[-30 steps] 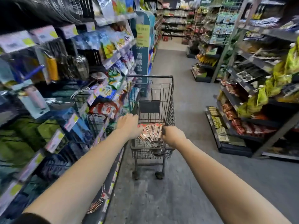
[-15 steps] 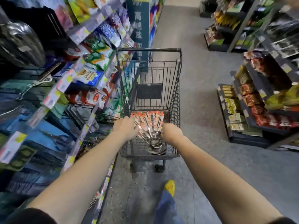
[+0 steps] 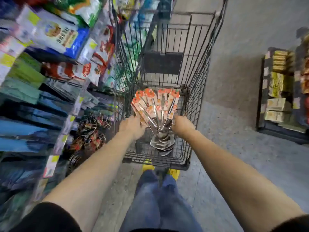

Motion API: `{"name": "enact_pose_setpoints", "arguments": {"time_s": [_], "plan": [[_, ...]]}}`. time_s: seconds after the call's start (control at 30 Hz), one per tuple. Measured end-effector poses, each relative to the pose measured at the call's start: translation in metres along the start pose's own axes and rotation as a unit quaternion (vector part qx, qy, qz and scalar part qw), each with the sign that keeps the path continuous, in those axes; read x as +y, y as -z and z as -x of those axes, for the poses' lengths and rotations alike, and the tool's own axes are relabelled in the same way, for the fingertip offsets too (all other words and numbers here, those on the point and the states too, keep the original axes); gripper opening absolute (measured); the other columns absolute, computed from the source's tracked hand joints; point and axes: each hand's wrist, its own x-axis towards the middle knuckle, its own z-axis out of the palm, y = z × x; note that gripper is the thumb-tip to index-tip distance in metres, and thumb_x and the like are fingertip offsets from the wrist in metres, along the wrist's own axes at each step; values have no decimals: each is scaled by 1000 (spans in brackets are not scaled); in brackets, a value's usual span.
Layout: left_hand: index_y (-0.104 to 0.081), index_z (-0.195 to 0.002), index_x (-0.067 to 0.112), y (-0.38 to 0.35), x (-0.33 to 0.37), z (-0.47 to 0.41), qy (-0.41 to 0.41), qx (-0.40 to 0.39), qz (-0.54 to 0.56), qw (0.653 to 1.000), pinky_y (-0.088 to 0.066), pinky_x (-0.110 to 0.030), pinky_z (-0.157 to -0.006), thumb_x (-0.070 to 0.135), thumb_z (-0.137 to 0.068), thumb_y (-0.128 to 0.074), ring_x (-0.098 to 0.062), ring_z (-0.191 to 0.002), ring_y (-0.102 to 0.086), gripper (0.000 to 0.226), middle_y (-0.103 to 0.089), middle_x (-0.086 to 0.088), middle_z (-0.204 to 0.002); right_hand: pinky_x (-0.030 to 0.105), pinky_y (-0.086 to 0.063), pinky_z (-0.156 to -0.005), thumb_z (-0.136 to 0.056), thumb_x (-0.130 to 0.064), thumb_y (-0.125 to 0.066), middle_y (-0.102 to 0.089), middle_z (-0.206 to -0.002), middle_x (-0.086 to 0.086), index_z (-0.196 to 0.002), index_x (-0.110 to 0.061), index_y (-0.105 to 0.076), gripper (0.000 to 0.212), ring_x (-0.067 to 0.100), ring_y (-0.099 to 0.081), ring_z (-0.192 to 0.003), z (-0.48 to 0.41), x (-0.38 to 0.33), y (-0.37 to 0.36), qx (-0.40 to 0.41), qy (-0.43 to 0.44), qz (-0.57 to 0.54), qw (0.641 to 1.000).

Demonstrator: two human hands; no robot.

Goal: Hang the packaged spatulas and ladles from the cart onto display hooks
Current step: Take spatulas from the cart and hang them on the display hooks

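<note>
**Both hands at the utensil bundle in the cart**

The wire cart (image 3: 199,104) stands lengthwise in the aisle, its near end just beyond the person's legs (image 3: 158,198) and yellow shoes (image 3: 148,167). The utensils (image 3: 155,106) lie on the basket floor at the near end, fanned out: their orange-and-white cards (image 3: 167,94) spread toward the far side, and their metal heads (image 3: 163,141) are stacked toward the near side.

The left hand (image 3: 132,126) reaches over the near rim, and its fingers lie against the leftmost cards. Whether they pinch a card cannot be told. The right hand (image 3: 183,125) sits at the right edge of the bundle, beside the metal shafts. Its fingers are hidden under the back of the hand, so its grip cannot be told either.

A dark panel (image 3: 163,62) hangs on the cart's far wall. Close on the left, shelves (image 3: 66,119) of blurred packets run along the cart, with wire goods (image 3: 90,131) low down beside the left forearm. Well apart on the right, across bare grey floor (image 3: 234,114), a low rack (image 3: 277,81) holds yellow packs.
</note>
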Motion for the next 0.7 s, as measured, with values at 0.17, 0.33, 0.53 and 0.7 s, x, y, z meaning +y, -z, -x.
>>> {"name": "enact_pose_setpoints", "arguments": {"time_s": [0.17,0.33,0.53,0.7], "plan": [[-59,-120,11,-26,-15,-43,-1,-32,15,999,-51,-47,-97,36,-100,-50,-37,-112,-62,34,-63,-17,-123,45,-64,-74,-93,-13,-62,-66,-95,6,-119,-12,-62,26,25,-69,-81,-44,8,-24,-17,-37,-25,999],[-59,-124,9,-49,-23,-89,-24,-54,8,998,-52,-43,-89,36,-99,-52,-38,-112,-63,37,-64,-18,-123,41,-62,-80,-93,-8,-59,-69,-103,12,-122,-10,-63,29,28,-68,-87,-74,14,-45,-19,-81,-62,995],[-57,-126,11,-97,-13,-120,-32,-110,46,992,-48,-38,-83,31,-101,-54,-30,-103,-61,32,-62,-12,-118,39,-55,-87,-98,-11,-52,-69,-118,18,-125,-6,-64,30,38,-65,-109,-100,30,-86,-55,-114,-81,989],[-61,-115,13,-145,-4,-138,-11,-153,98,983,-57,-47,-90,25,-96,-61,-32,-97,-64,22,-68,-13,-112,33,-46,-73,-98,-13,-52,-69,-119,17,-121,-7,-66,28,35,-63,-99,-114,47,-121,-70,-158,-104,980]]}}
